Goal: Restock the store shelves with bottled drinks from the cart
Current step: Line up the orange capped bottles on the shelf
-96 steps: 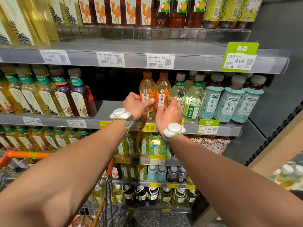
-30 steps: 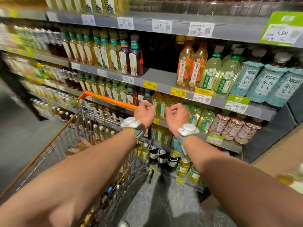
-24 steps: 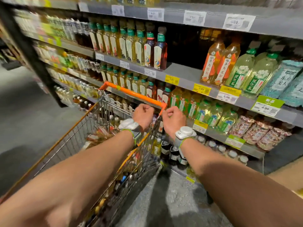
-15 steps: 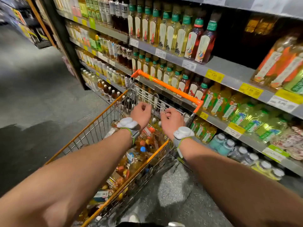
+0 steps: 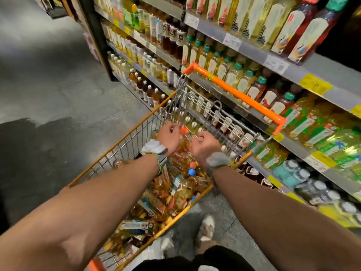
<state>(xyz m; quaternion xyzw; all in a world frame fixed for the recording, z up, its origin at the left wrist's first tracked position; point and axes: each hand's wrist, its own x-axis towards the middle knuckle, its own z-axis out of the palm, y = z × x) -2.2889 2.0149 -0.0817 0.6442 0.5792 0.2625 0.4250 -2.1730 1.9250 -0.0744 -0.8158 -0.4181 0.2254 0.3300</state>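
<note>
Grey concrete shop floor (image 5: 48, 85) lies left of both hands. Tall grey metal shelves (image 5: 328, 65), packed with yellow, amber and green bottled drinks, run to the right of the hands and beyond them. An orange-rimmed wire shopping cart (image 5: 125, 136) sits directly under the hands, its orange plastic handle bar (image 5: 237, 93) beyond and right of them.

Left hand (image 5: 169, 134) hovers over the basket with fingers curled. An amber bottle with an orange cap (image 5: 183, 142) stands just beside it, between the two hands. Cannot tell whether the left hand grips the bottle or only touches it, because of motion blur. Right hand (image 5: 205, 144) is balled into a fist just right of that bottle, with nothing seen in it; its palm side is hidden.

A heap of amber bottled drinks (image 5: 175, 190) lies in the cart below and nearer than the hands. Both wrists carry a white band device; the right one is smeared grey by blur. Shelf labels are unreadable, and the upper shelves are cut off by the frame.
</note>
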